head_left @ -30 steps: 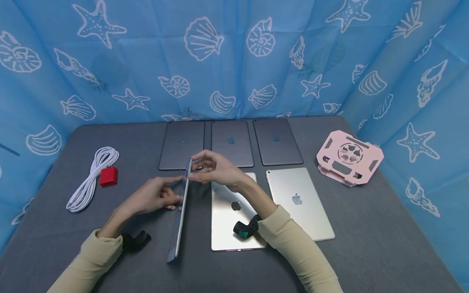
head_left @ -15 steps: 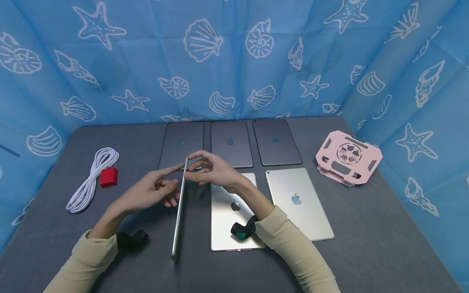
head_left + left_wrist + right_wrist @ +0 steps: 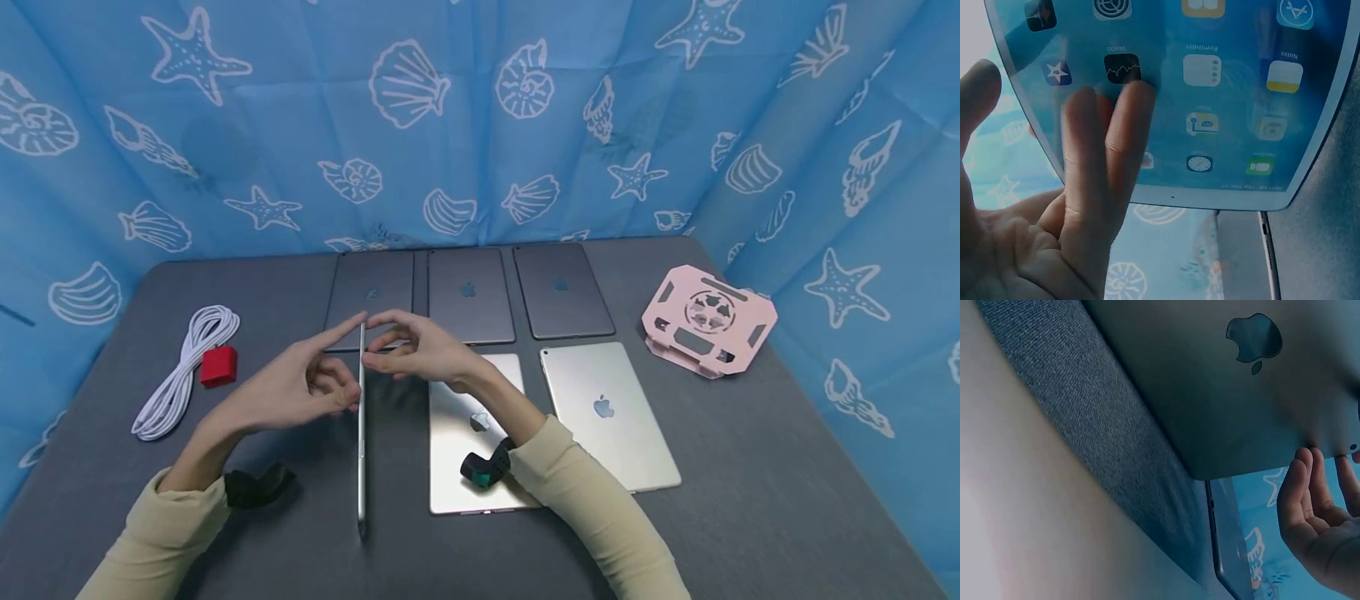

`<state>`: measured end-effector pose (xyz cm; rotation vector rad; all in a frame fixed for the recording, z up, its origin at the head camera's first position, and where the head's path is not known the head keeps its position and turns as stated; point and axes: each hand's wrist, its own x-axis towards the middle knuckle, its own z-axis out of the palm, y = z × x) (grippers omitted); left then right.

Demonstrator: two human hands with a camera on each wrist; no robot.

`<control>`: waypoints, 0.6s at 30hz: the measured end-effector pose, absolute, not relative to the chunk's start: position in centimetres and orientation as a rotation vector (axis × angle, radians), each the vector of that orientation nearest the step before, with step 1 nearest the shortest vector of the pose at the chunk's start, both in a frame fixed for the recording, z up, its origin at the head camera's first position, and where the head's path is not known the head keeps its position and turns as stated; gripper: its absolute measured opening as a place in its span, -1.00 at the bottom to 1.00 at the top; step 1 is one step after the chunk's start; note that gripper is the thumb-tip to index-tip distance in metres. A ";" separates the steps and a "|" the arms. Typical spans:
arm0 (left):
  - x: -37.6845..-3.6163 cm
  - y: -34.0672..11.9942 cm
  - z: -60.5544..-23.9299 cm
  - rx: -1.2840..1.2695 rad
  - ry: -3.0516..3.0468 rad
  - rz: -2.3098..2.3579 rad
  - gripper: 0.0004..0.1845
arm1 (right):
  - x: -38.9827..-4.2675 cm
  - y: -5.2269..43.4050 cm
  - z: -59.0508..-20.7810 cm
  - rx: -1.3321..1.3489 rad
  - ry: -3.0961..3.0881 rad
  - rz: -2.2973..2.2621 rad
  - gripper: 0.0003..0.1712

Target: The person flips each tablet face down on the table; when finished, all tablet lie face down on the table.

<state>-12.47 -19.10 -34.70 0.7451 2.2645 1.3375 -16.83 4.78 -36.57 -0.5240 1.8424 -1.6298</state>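
A silver tablet [image 3: 362,450] stands upright on its long edge between the hands, seen edge-on in the head view. My left hand [image 3: 288,387] is on its screen side, index finger reaching to the far top corner. Two fairly straight fingers [image 3: 1130,125] lie over the lit screen [image 3: 1166,125] in the left wrist view, with the thumb off to the side. On the back, my right hand [image 3: 420,346] pinches the far upper corner with thumb and index finger. The right wrist view shows its fingertips along the edge of the back [image 3: 1166,394], below a logo.
Two silver tablets [image 3: 442,467] [image 3: 607,417] lie face down to the right. Behind are three dark grey tablets [image 3: 371,287] [image 3: 472,292] [image 3: 562,287]. A bundled white cable [image 3: 176,375] and red block [image 3: 218,367] lie left, a pink stand [image 3: 708,321] right. A blue shell-print curtain [image 3: 450,125] backs the table.
The tablet has turned from a lean showing some screen to upright and edge-on, and shifted slightly left. My left index finger has moved up to its far corner. The other tablets stay put.
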 end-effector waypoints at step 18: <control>-11.7 -22.2 -32.9 0.640 2.326 1.235 -0.04 | -16.9 2.6 -38.5 -0.695 2.024 -1.317 -0.29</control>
